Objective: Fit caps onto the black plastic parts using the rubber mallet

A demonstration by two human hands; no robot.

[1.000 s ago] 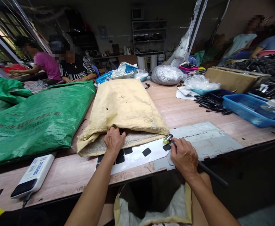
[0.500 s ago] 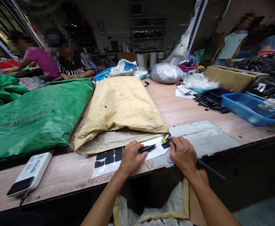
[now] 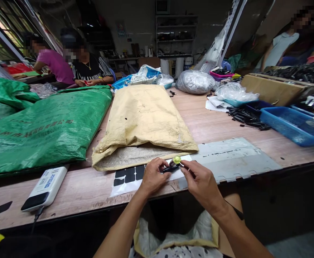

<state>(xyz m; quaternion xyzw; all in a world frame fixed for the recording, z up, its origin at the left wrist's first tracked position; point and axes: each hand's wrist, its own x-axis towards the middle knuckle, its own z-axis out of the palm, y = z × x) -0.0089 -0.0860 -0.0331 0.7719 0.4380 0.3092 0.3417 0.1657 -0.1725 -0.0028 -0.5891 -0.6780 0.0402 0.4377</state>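
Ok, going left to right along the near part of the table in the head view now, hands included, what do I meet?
Loose black patch → white device with a cable → left hand → yellow-capped tool → right hand → blue tray.

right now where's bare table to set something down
Mostly the wood table between the yellow sack and blue tray; a smaller patch between the white device and paper sheet. Crowded: among the black parts by the cardboard box, and between left hand and right hand.
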